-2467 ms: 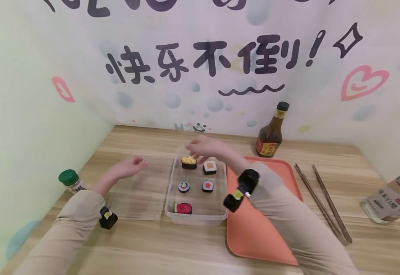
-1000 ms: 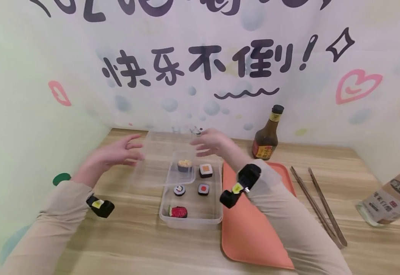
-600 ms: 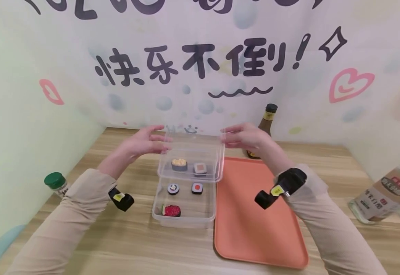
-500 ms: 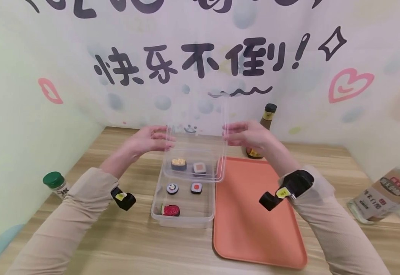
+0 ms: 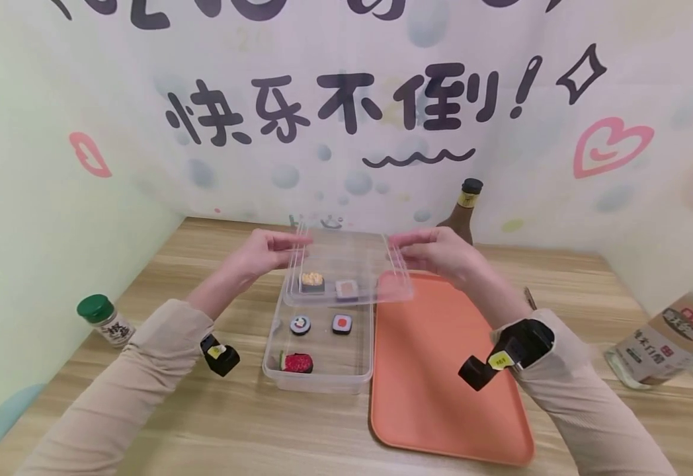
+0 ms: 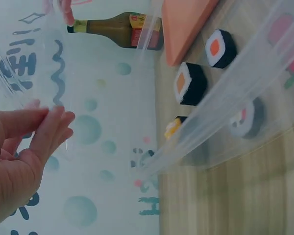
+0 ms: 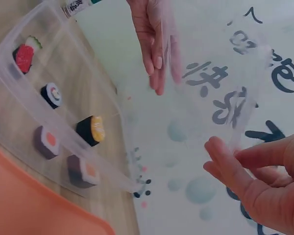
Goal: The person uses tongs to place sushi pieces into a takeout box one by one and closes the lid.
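Above the far half of a clear plastic food box (image 5: 328,381), a clear lid (image 5: 349,254) hangs tilted between the two hands. My left hand (image 5: 263,254) pinches its left edge between thumb and fingers. At the opposite edge, my right hand (image 5: 436,251) pinches the lid the same way, as the right wrist view also shows. Inside the box sit several sushi pieces: a yellow-topped one (image 5: 312,283), a squarish roll (image 5: 346,289) seen through the lid, a round roll (image 5: 300,324), a red-centred roll (image 5: 342,323) and a red-topped piece (image 5: 297,363).
An orange tray (image 5: 442,396) lies right of the box. Behind the right hand stands a brown sauce bottle (image 5: 462,215), partly covered. A green-capped shaker (image 5: 105,320) is by the left forearm, and a labelled clear bottle (image 5: 658,337) stands far right. The patterned wall sheet (image 5: 346,165) closes off the back.
The lid, first lying left of the box, has been lifted and carried right over its far end. It stood steeply tilted and now lies flatter. The right hand has moved right to its edge.
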The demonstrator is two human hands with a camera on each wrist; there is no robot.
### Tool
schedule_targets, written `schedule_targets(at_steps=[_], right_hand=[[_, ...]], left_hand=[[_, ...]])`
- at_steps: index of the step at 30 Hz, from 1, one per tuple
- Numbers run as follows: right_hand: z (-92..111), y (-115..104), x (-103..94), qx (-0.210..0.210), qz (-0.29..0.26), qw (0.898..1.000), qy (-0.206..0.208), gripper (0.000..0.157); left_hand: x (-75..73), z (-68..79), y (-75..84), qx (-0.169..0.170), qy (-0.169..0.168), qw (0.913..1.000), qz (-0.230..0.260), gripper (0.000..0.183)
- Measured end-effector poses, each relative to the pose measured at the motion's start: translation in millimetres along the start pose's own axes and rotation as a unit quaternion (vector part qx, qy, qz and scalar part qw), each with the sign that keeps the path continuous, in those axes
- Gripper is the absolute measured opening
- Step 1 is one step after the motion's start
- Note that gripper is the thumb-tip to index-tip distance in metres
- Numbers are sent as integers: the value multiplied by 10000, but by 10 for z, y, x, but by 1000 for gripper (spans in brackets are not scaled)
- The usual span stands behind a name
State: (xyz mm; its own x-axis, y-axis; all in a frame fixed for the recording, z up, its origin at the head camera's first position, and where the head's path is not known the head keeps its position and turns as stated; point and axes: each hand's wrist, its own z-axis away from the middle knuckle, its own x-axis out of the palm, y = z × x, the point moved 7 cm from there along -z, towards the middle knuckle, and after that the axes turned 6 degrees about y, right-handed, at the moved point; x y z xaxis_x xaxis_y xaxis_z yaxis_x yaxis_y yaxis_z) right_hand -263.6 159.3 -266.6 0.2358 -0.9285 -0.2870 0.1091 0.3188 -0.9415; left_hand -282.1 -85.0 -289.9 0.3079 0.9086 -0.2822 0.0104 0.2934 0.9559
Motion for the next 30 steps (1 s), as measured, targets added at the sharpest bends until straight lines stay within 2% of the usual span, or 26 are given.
schedule_targets(at_steps=[2,3,5,7,11,15,18,20,23,26,28,30], right_hand=[[-41,58,53,148,-232,9996,-18,47],[-62,83,77,183,-179,9997,12,49],[-108,129,129,192,157,9997,82,52],[-131,151,189,127,679,9974,181,52],[-149,168,316,66,1541,9876,282,48],[-158,195,437,38,2149,9765,159,49],[-174,234,514,56,2532,9674,47,48],[-180,263,552,123,2836,9588,84,48],[-163,307,601,322,3321,9425,176,46],[-144,362,674,432,3698,9281,63,35],[-132,409,719,532,3842,9217,-87,29],[-132,448,754,572,3854,9207,-226,23]], left_hand=[[13,0,-52,-228,-13,9995,207,47],[21,-3,-73,-326,-29,9990,318,50],[42,-4,-101,-543,-10,9975,462,53],[55,-9,-126,-678,69,9972,295,56],[70,19,-162,-568,134,9951,-798,57],[73,59,-204,-331,94,9832,-1792,52],[61,60,-226,-261,155,9751,-2196,48],[49,63,-231,-233,225,9662,-2559,47],[59,78,-230,-154,275,9536,-2994,36],[74,104,-265,-180,281,9401,-3394,19],[80,126,-315,-245,242,9369,-3480,19],[85,151,-365,-318,166,9357,-3509,23]])
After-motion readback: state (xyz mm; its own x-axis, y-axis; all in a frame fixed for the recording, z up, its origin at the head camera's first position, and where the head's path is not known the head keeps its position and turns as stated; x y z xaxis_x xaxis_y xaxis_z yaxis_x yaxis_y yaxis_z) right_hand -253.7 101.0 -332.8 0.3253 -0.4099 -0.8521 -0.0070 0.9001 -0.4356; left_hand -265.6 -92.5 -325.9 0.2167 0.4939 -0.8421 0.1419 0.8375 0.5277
